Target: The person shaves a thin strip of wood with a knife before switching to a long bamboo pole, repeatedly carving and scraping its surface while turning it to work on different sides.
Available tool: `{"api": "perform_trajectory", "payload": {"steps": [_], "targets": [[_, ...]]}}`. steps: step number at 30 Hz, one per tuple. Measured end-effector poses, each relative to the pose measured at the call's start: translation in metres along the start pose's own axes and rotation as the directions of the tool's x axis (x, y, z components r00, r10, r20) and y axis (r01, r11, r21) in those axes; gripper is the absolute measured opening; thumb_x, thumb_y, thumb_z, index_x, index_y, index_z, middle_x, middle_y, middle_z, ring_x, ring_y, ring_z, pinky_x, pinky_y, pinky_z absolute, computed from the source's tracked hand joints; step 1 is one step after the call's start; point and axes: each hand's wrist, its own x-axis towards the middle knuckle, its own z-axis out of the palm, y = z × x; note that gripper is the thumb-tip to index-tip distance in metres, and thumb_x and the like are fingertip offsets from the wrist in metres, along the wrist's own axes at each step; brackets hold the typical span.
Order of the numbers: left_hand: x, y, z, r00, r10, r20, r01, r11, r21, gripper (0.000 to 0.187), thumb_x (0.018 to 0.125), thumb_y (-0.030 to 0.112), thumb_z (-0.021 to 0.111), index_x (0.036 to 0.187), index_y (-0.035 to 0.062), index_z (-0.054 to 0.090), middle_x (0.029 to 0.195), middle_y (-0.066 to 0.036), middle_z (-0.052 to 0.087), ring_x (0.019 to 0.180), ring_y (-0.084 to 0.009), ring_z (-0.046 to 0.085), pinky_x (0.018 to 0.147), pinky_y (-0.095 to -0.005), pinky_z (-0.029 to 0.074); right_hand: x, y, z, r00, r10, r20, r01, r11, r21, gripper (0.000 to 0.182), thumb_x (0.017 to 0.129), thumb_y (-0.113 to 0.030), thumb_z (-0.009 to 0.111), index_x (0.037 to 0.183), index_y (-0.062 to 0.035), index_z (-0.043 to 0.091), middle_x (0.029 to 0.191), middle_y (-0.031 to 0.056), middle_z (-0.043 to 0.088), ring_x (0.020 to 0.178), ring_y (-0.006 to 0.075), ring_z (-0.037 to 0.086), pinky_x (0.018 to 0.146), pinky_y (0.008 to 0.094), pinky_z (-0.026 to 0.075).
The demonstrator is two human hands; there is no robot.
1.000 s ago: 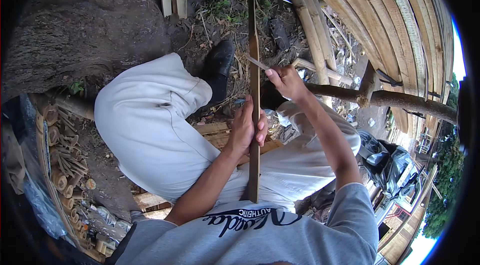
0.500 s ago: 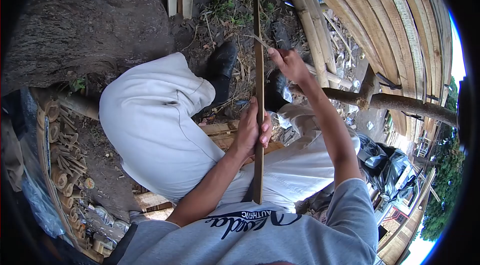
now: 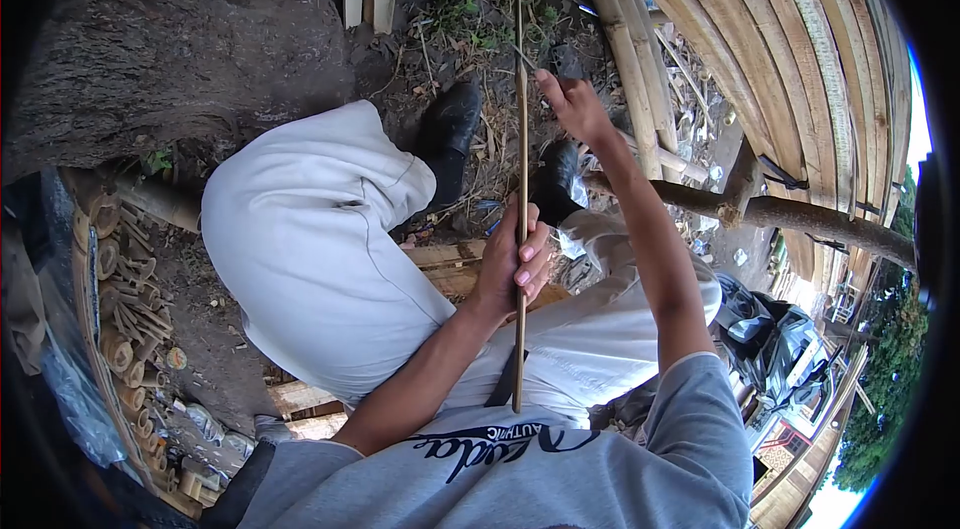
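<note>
A long, narrow bamboo strip (image 3: 521, 144) runs upright through the middle of the view, from my waist to beyond the top edge. Its thin edge faces me. My left hand (image 3: 512, 259) is wrapped round the strip's lower part, between my knees. Farther up, my right hand (image 3: 578, 111) is closed on a thin knife (image 3: 526, 58), whose blade meets the strip from the right. The knife's handle is hidden in my fingers. The strip's lower end rests against my shirt (image 3: 520, 469).
A large trunk or rock (image 3: 180, 49) fills the upper left. Long bamboo slats (image 3: 740, 39) lean at the upper right, above a horizontal pole (image 3: 830, 219). Cut bamboo pieces (image 3: 125, 319) lie stacked at the left. Black plastic bags (image 3: 775, 334) sit at the right.
The strip has been turned from its broad face to its thin edge. My left hand has rolled with it, and my right hand has shifted slightly up along the strip.
</note>
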Motion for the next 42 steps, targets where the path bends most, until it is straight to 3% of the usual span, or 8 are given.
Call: {"api": "perform_trajectory", "payload": {"steps": [2,9,16,18,26,32,36,42], "targets": [[-0.001,0.003,-0.002,0.991,-0.018,0.133,0.048,0.973,-0.224,0.034,0.11,0.032,0.028,0.091,0.0066,0.042,0.061,-0.003,0.047,0.033,-0.0118,0.045,0.026,-0.0257,0.044,0.004,-0.002,0.011,0.998,0.039,-0.057,-0.037,0.999,0.03,0.067,0.1,-0.054,0.047,0.078,0.0072,0.062,0.06,0.026,0.05,0.06,0.0414,0.048,0.065,0.0478,0.044],[0.0,0.004,-0.005,0.971,-0.034,0.238,0.11,0.943,-0.315,0.033,0.11,0.03,0.026,0.092,0.006,0.042,0.063,-0.005,0.047,0.039,-0.0144,0.052,0.032,-0.0288,0.049,-0.073,-0.019,0.022,0.999,0.008,-0.05,0.0,0.988,0.154,0.065,0.104,-0.051,0.043,0.067,0.0029,0.043,0.057,0.0067,0.032,0.058,0.0176,0.031,0.053,0.0399,0.033],[0.004,0.009,0.009,0.942,0.238,-0.236,-0.054,0.803,0.594,0.067,0.101,0.058,0.039,0.126,-0.0032,0.05,0.091,-0.013,0.062,0.063,-0.0179,0.066,0.046,-0.0294,0.056,-0.075,-0.017,0.02,0.973,0.063,-0.221,-0.048,0.996,0.073,0.062,0.104,-0.046,0.046,0.07,0.0057,0.051,0.054,0.0145,0.038,0.054,0.0217,0.032,0.052,0.0422,0.035],[0.007,0.011,0.013,0.919,0.306,-0.25,0.104,0.424,0.9,0.061,0.103,0.051,0.041,0.127,-0.0044,0.048,0.092,-0.013,0.061,0.067,-0.0169,0.066,0.046,-0.0293,0.056,-0.083,-0.02,0.017,0.969,0.102,-0.227,-0.088,0.994,0.07,0.062,0.104,-0.046,0.046,0.071,0.0057,0.052,0.054,0.0149,0.039,0.053,0.0225,0.032,0.052,0.0421,0.035],[-0.01,0.009,0.032,0.955,0.149,-0.255,0.099,0.652,0.751,0.061,0.103,0.059,0.028,0.125,0.0044,0.044,0.068,-0.004,0.051,0.044,-0.0141,0.053,0.038,-0.0285,0.046,-0.102,-0.038,0.009,0.964,0.073,-0.257,-0.07,0.997,0.023,0.06,0.102,-0.046,0.048,0.072,0.0036,0.06,0.052,0.0185,0.044,0.048,0.0288,0.041,0.052,0.0441,0.04],[-0.024,-0.004,0.026,0.923,0.164,-0.348,0.218,0.523,0.824,0.059,0.104,0.057,0.026,0.124,0.0043,0.045,0.066,-0.001,0.046,0.04,-0.0119,0.046,0.037,-0.0284,0.042,-0.085,-0.004,0.002,0.991,-0.122,0.063,0.137,0.866,-0.48,0.039,0.101,-0.042,0.05,0.095,-0.0116,0.074,0.064,0.0171,0.063,0.058,0.0389,0.061,0.051,0.0471,0.047],[-0.02,-0.005,0.021,0.912,0.174,-0.371,0.24,0.507,0.828,0.057,0.105,0.055,0.027,0.123,0.0037,0.044,0.065,-0.001,0.045,0.04,-0.0109,0.044,0.037,-0.0278,0.04,-0.054,0.032,0.002,0.991,-0.131,-0.011,0.11,0.868,-0.483,0.069,0.098,-0.059,0.044,0.062,-0.0031,0.061,0.056,0.0194,0.056,0.057,0.0405,0.06,0.051,0.0472,0.049],[-0.009,-0.001,0.013,0.897,0.216,-0.385,0.253,0.463,0.849,0.056,0.106,0.053,0.028,0.122,0.0018,0.045,0.064,0.0,0.043,0.04,-0.009,0.043,0.036,-0.0261,0.038,-0.044,0.041,0.011,0.99,-0.133,-0.049,0.094,0.875,-0.474,0.071,0.096,-0.065,0.042,0.064,-0.0052,0.064,0.059,0.0195,0.059,0.06,0.0407,0.061,0.052,0.047,0.05]]}}
